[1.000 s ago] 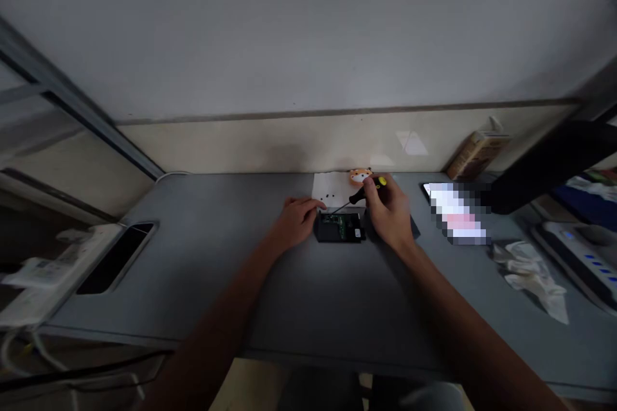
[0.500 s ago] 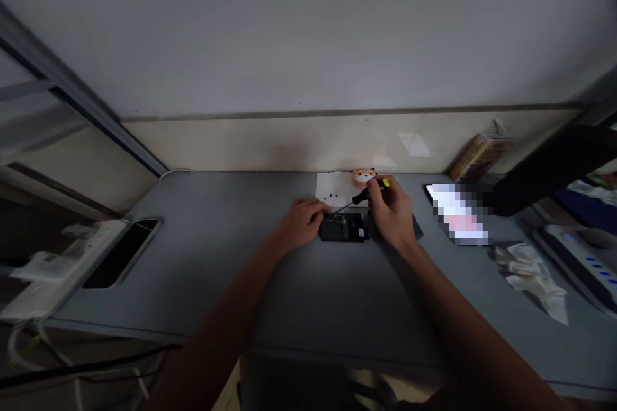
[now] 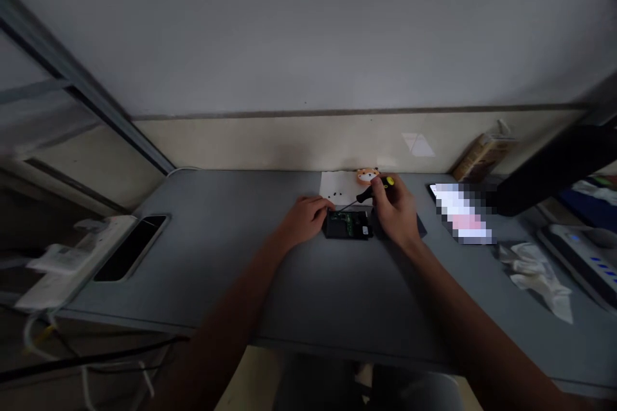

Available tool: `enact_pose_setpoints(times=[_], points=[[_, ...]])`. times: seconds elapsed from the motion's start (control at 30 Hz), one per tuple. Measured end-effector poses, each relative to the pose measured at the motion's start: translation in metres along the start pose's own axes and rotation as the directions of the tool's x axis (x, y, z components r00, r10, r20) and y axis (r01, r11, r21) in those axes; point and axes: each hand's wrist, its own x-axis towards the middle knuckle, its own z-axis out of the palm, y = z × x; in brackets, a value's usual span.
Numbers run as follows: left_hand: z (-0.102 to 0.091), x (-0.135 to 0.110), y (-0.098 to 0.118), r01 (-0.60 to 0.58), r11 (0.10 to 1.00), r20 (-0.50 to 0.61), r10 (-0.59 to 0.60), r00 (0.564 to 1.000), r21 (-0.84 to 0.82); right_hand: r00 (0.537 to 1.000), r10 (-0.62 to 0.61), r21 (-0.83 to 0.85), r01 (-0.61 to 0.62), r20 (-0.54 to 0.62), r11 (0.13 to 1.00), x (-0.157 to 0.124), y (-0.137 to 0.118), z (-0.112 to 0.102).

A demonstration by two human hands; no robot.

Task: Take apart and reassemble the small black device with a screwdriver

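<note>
A small black case with a green circuit board [image 3: 348, 225] exposed lies flat on the desk. My left hand [image 3: 304, 219] grips its left edge, fingers closed near the upper left corner. In my right hand [image 3: 399, 212] is a black and yellow screwdriver [image 3: 367, 194], slanting down to the left. Its tip meets the upper left part of the board, close to my left fingertips. Behind the case lies a white sheet of paper [image 3: 332, 183] with several tiny dark pieces, probably screws. A dark flat panel [image 3: 421, 226] is partly hidden under my right hand.
An orange animal-faced object [image 3: 367, 175] sits at the paper's back corner. To the right are a lit phone-like screen [image 3: 460, 215], a carton [image 3: 484, 157], crumpled tissue [image 3: 540, 279] and a grey device [image 3: 578, 263]. A dark phone [image 3: 132, 247] and a white power strip [image 3: 87, 260] lie left.
My view has shifted slightly, so the desk and everything on it appear a little farther right. Both hands keep their grips, and the screwdriver tip stays at the board's upper left.
</note>
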Motion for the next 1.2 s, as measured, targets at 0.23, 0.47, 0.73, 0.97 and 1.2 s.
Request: enact_pose_setpoints(times=[0.23, 0.47, 0.73, 0.97, 1.2], points=[[0.002, 0.000, 0.002, -0.032, 0.999, -0.017, 0.032, 0.999, -0.024, 1.000, -0.018, -0.001, 0.018, 0.010, 1.000, -0.001, 0.000, 0.000], [0.004, -0.001, 0.001, -0.051, 0.994, -0.032, 0.048, 0.998, -0.102, 0.979, -0.066, -0.009, 0.069, 0.193, 0.998, 0.011, -0.005, -0.002], [0.002, 0.000, 0.002, -0.041, 0.996, -0.039, 0.038, 0.999, -0.081, 0.896, -0.130, -0.058, 0.170, 0.424, 0.984, 0.035, -0.026, 0.005], [0.001, 0.000, 0.005, -0.013, 0.998, -0.013, 0.012, 1.000, -0.068, 0.854, -0.106, 0.041, 0.099, 0.510, 0.994, 0.045, -0.033, 0.013], [0.000, 0.000, 0.008, -0.016, 0.995, -0.021, 0.014, 1.000, -0.100, 0.897, -0.090, 0.265, -0.031, 0.433, 0.964, 0.041, -0.031, 0.035]])
